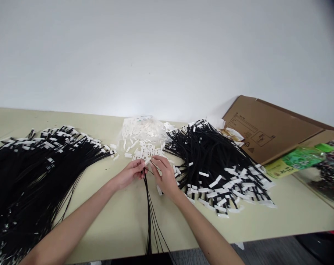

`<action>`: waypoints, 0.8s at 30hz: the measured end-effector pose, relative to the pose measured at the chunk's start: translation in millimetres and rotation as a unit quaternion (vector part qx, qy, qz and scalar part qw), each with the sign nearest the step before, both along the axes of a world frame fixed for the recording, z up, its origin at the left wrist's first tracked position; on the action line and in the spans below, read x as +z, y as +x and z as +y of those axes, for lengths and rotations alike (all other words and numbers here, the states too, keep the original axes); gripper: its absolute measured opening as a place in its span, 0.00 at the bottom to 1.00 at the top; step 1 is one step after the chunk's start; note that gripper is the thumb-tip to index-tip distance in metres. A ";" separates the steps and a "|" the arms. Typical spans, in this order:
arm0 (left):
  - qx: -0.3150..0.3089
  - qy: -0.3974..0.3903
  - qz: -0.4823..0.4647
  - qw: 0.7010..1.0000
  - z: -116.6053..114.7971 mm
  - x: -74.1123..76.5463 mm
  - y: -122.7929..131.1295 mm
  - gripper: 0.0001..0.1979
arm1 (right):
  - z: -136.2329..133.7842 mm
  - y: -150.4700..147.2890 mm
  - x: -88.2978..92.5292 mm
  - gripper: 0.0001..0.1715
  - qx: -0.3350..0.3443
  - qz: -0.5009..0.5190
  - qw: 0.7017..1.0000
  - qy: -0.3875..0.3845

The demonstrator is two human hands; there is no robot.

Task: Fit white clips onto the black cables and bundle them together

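Note:
My left hand (134,171) is closed at the middle of the table, its thumb and fingers pinching a white plastic connector (147,161) and the upper ends of several thin black wires (148,209). Those wires hang down over the table's front edge. Close beside it, my right hand (166,177) has its fingertips pinched at a black wire by the same connector; the exact contact is partly hidden by the fingers. Just beyond both hands lies a heap of loose white connectors (149,150), spilling from a clear plastic bag (143,129).
A large pile of black wires (26,176) with white ends covers the left side. Another bundle (208,158) with white connectors lies right of my hands. Further right are a leaning cardboard box (272,125), a green-labelled plastic bottle (299,160) and a clear bag of dark parts (332,173).

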State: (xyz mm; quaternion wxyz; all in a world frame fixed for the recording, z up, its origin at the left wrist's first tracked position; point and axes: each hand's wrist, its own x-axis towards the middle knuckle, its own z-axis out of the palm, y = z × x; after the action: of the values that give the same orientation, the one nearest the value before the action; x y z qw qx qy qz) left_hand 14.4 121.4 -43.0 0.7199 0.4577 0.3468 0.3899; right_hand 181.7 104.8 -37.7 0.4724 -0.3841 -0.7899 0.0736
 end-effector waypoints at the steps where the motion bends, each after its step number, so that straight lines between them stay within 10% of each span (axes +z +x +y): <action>1: 0.010 -0.005 -0.008 1.000 0.7 -1.0 -0.6 0.11 | -0.5 0.2 -0.5 0.13 -0.013 -0.012 1.000 0.026; 7: 0.041 -0.025 -0.044 0.998 4.4 -5.5 -2.6 0.11 | -2.0 -1.8 -5.1 0.15 0.017 -0.133 0.974 0.181; 24: 0.037 -0.048 -0.033 0.998 3.7 -1.9 -2.0 0.11 | 3.0 1.6 -2.8 0.10 0.045 -0.234 0.927 0.291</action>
State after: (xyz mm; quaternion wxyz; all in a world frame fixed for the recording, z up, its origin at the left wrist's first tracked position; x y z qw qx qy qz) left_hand 12.4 125.1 -44.9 0.7376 0.3962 0.3574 0.4139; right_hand 183.3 107.7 -40.5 0.3609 -0.2003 -0.8812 -0.2303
